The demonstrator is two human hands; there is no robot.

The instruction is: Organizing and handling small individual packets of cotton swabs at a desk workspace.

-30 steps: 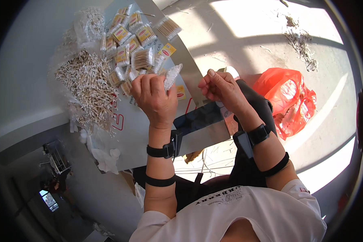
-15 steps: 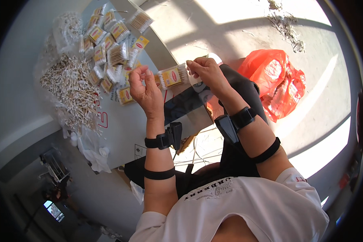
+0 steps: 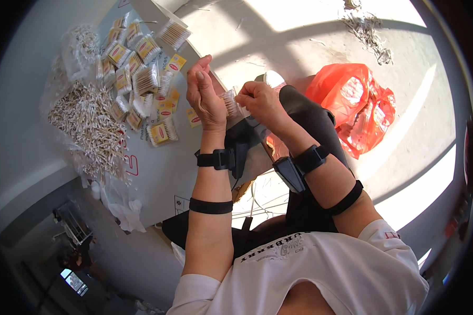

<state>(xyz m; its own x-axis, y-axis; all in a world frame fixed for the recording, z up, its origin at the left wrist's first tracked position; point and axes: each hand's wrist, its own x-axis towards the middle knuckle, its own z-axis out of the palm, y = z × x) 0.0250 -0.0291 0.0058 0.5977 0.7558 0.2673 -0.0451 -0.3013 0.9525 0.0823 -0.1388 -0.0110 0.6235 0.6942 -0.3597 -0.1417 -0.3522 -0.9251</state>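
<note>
My right hand (image 3: 263, 104) pinches the end of a clear packet of cotton swabs (image 3: 229, 103), thumb and fingertips together at its plastic edge. Close beside it, my left hand (image 3: 207, 97) is raised on edge with its fingers apart and bent a little. That hand covers part of the packet, and whether it touches it cannot be made out. Left of my hands, several filled swab packets (image 3: 145, 80) with yellow labels lie heaped on a grey box top (image 3: 163, 168). A loose yellow label card (image 3: 193, 117) shows just beside my left wrist.
A large pile of loose cotton swabs (image 3: 89, 123) in clear plastic lies on the far left of the box top. An orange-red plastic bag (image 3: 331, 86) stands on the floor at right. Swab-like scraps (image 3: 370, 37) lie on the floor farther off.
My left hand has moved right and upward, now hiding much of the packet whose label showed before. My right hand keeps its pinch and has shifted slightly left and down.
</note>
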